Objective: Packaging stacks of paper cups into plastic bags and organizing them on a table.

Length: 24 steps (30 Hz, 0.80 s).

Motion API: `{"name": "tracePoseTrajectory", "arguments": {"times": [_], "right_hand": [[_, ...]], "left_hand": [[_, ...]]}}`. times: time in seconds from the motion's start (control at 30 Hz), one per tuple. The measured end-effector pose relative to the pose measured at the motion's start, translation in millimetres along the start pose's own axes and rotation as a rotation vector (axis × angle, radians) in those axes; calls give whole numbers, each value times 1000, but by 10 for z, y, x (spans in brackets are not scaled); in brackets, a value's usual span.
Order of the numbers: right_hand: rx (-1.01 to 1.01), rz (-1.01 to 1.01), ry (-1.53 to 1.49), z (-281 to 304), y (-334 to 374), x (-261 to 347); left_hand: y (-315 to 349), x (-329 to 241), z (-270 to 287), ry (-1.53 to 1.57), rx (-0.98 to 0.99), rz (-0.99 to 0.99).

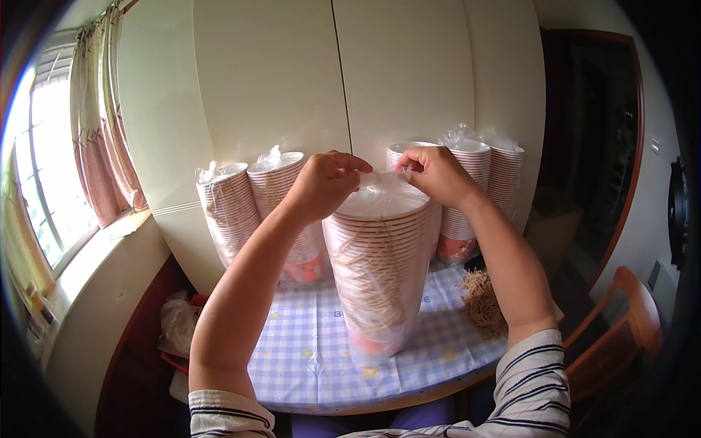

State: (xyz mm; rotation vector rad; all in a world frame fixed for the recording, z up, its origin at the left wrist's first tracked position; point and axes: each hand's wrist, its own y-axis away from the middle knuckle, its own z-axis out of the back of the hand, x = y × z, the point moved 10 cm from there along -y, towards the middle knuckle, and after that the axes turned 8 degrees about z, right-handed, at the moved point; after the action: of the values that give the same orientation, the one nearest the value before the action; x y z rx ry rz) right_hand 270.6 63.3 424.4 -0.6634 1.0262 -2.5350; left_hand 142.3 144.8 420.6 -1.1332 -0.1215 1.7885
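Atop stacked cups (376, 270), both hands (325, 184) (442, 177) apparently pinch clear plastic (383, 193).

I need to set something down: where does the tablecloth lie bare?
Left of the front cup stack, toward the left forearm, checked cloth shows; another patch lies between that stack and the brown tangle. The back is crowded with bagged stacks.

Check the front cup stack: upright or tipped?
Upright: the front cup stack stands on the tablecloth, narrow end down, wide end up.
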Motion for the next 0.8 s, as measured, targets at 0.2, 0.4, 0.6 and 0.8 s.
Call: {"name": "tracePoseTrajectory", "arguments": {"times": [0.2,0.4,0.6,0.8], "right_hand": [[-140,51,189,130,36,-16],[-72,-2,-130,50,55,-133],[18,65,-330,-71,36,30],[-47,13,-8,127,64,-70]], "left_hand": [[-12,15,-64,-46,44,105],[48,-302,-109,-268,-98,-147],[-21,-305,-217,-250,-38,-173],[-19,-173,-150,-118,-10,-18]]}}
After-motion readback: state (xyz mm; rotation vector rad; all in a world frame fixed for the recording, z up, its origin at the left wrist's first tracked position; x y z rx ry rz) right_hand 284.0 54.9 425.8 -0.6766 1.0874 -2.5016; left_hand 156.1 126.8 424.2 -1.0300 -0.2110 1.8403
